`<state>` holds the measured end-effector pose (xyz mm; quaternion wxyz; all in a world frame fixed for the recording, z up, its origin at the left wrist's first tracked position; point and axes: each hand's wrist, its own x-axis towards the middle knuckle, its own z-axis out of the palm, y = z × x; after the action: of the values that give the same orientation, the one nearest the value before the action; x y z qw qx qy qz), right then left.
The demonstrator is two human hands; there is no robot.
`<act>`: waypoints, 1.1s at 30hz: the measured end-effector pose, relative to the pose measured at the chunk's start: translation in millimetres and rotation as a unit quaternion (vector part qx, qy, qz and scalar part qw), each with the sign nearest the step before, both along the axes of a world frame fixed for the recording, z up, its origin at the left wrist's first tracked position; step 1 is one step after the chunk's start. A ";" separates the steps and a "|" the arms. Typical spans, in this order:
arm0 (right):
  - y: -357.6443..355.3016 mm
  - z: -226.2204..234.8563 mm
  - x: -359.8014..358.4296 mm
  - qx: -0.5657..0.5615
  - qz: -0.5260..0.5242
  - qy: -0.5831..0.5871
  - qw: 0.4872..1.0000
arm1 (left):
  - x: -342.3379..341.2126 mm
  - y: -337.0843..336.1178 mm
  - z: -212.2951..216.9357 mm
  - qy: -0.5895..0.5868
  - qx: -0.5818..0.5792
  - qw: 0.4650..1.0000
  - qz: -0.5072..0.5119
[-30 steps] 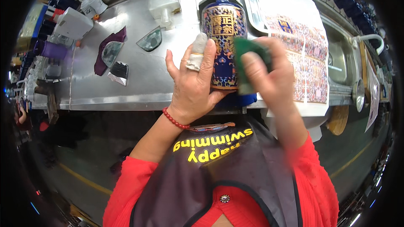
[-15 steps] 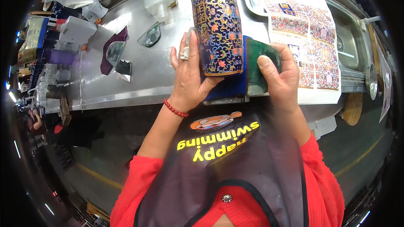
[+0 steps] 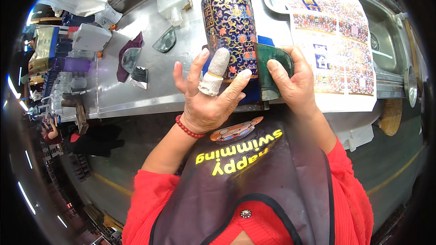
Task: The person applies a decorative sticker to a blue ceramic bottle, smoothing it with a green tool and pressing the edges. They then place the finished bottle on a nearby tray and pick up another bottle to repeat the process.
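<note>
A dark blue bottle (image 3: 229,27), covered in a colourful floral pattern with gold edging, lies with its neck pointing away from me. My left hand (image 3: 206,106) is at its near end, fingers spread, the index and thumb against or just over the surface; contact is hard to tell. A knitted, whitish finger sleeve (image 3: 220,63) covers one finger. My right hand (image 3: 297,79) pinches a flat green translucent scraper (image 3: 268,59), thumb on top, its straight edge beside the bottle's right side. Under them, partly hidden, lies a blue pad (image 3: 265,41).
Right of the bottle lies a printed decal sheet (image 3: 329,100), with a metal sink (image 3: 386,50) beyond it. On the steel table (image 3: 159,81) at left are two more scrapers (image 3: 165,40) (image 3: 131,59), a maroon cloth (image 3: 122,70) and a clear empty bottle (image 3: 171,0).
My left hand has moved from the bottle's left side to over its near end, fingers spreading. My right hand, still holding the scraper, has shifted slightly left.
</note>
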<state>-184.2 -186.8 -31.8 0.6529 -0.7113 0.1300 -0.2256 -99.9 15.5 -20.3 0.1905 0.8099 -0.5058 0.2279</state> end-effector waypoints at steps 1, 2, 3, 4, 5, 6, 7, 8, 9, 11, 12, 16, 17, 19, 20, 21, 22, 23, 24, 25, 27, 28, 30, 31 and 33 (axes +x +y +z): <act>-0.2 0.2 -0.2 0.003 0.000 -0.001 1.000 | 1.6 -0.9 2.7 -0.009 0.010 1.000 -0.009; -0.5 0.2 -0.5 0.005 0.001 -0.002 1.000 | 3.3 -2.7 4.4 -0.020 0.007 1.000 -0.012; -0.5 0.3 -0.6 0.008 0.005 -0.008 1.000 | 5.2 -4.5 5.6 -0.031 0.005 0.999 -0.016; -0.8 0.3 -0.8 0.005 0.010 0.005 1.000 | 6.9 -6.3 6.6 -0.044 0.002 0.999 -0.021; -0.8 0.3 -0.7 0.004 0.018 0.012 1.000 | 8.7 -8.0 7.2 -0.048 0.002 0.998 -0.030; -0.9 0.3 -0.6 0.009 0.018 0.018 1.000 | 10.4 -9.4 7.8 -0.054 0.003 0.998 -0.041; -0.9 0.1 -0.1 -0.002 0.016 0.007 1.000 | 11.5 -10.2 8.7 -0.062 0.002 0.997 -0.051; -0.9 0.1 0.5 -0.007 0.005 -0.005 1.000 | 12.4 -10.2 10.0 -0.040 0.009 0.997 -0.060; -1.0 -0.1 0.8 -0.010 -0.001 -0.010 1.000 | 13.1 -9.5 11.7 -0.020 0.014 0.997 -0.069; -1.3 -0.1 1.3 -0.018 -0.002 -0.011 1.000 | 14.4 -6.3 15.7 0.026 0.017 0.997 -0.074; -1.5 -0.1 1.5 -0.018 -0.003 -0.008 1.000 | 15.5 -3.7 18.2 0.052 0.014 0.996 -0.069; -1.8 0.1 1.4 0.009 0.006 -0.007 1.000 | 18.5 -1.6 19.2 0.018 0.031 0.997 -0.067; -1.8 0.0 1.6 0.010 0.007 -0.007 1.000 | 18.7 -2.1 18.4 -0.002 0.040 0.997 -0.069; -2.0 -0.5 1.8 0.010 0.009 -0.009 1.000 | 19.8 -4.3 16.5 -0.030 0.035 0.996 -0.078; -2.1 -0.7 1.9 0.010 0.009 -0.011 1.000 | 20.2 -5.5 16.1 -0.046 0.035 0.995 -0.083; -2.4 -1.0 1.8 0.011 0.009 -0.013 1.000 | 20.2 -6.9 15.8 -0.048 0.033 0.994 -0.090; -2.6 -1.3 1.9 0.007 0.008 -0.015 1.000 | 20.2 -7.7 16.2 -0.050 0.031 0.994 -0.097; -2.9 -1.5 1.6 0.004 0.007 -0.017 1.000 | 20.2 -8.4 16.9 -0.049 0.029 0.993 -0.104; -3.0 -1.8 1.6 0.001 0.008 -0.017 1.000 | 20.1 -8.3 18.1 -0.023 0.027 0.993 -0.108; -3.1 -1.9 1.3 0.001 0.014 -0.009 1.000 | 19.7 -7.5 19.8 0.005 0.025 0.993 -0.112; -3.0 -2.0 1.3 0.007 0.022 0.009 1.000 | 19.9 -5.6 23.1 0.041 0.018 0.994 -0.103; -3.0 -2.0 1.3 0.003 0.022 -0.001 1.000 | 20.7 -4.3 24.8 0.047 0.013 0.995 -0.091; -2.4 -1.9 2.1 0.009 0.005 -0.016 1.000 | 21.7 -2.9 26.2 0.032 0.019 0.996 -0.075; -2.5 -1.8 2.1 0.010 0.003 -0.024 1.000 | 21.9 -3.5 25.4 0.009 0.023 0.996 -0.080; -2.7 -1.8 1.9 0.015 0.012 -0.028 0.999 | 21.9 -6.3 22.7 -0.034 0.024 0.995 -0.087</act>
<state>-182.3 -189.6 -33.6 0.6692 -0.6967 0.1066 -0.2354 -78.0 9.2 2.4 0.1732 0.7587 -0.5861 0.2253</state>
